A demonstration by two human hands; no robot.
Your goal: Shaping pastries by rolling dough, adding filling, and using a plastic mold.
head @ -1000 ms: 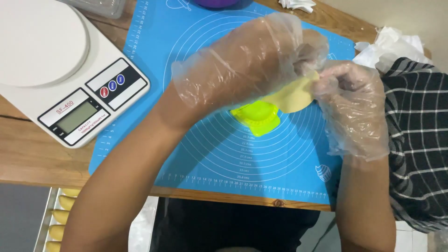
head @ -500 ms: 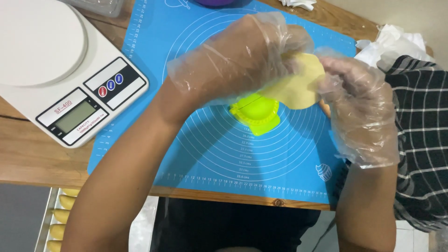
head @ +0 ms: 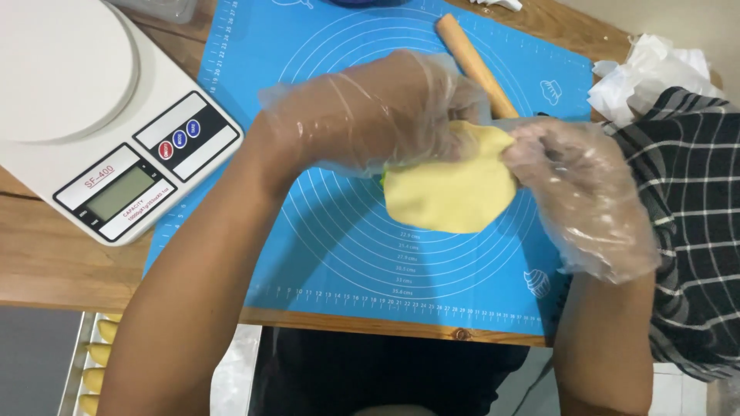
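Presently observed: left hand (head: 370, 115), sheathed in a loose clear plastic glove, held above a blue silicone baking mat (head: 347, 231) printed with concentric circles and ruler marks. Fingers curled onto the upper left edge of a flat, pale yellow round of dough (head: 451, 189); grip closed on that edge. Right hand (head: 578, 192), likewise gloved, pinching the right rim of the same dough round; grip closed on it as well. Dough held between both hands, just above the middle of the mat, its lower edge hanging free. Sliver of bright green barely visible at the dough's left edge under the left hand; identity cannot be told. Light wooden rolling pin (head: 474, 62) lying on the mat beyond the hands, angled toward the upper left. White digital kitchen scale (head: 100, 131) with round platform and grey display standing on the wooden surface (head: 54, 270), left of the mat and overlapping its corner. Crumpled white plastic (head: 655, 73) at the far right edge. Metal tray (head: 86, 358) with pale yellow pieces noted at lower left, below the surface edge.
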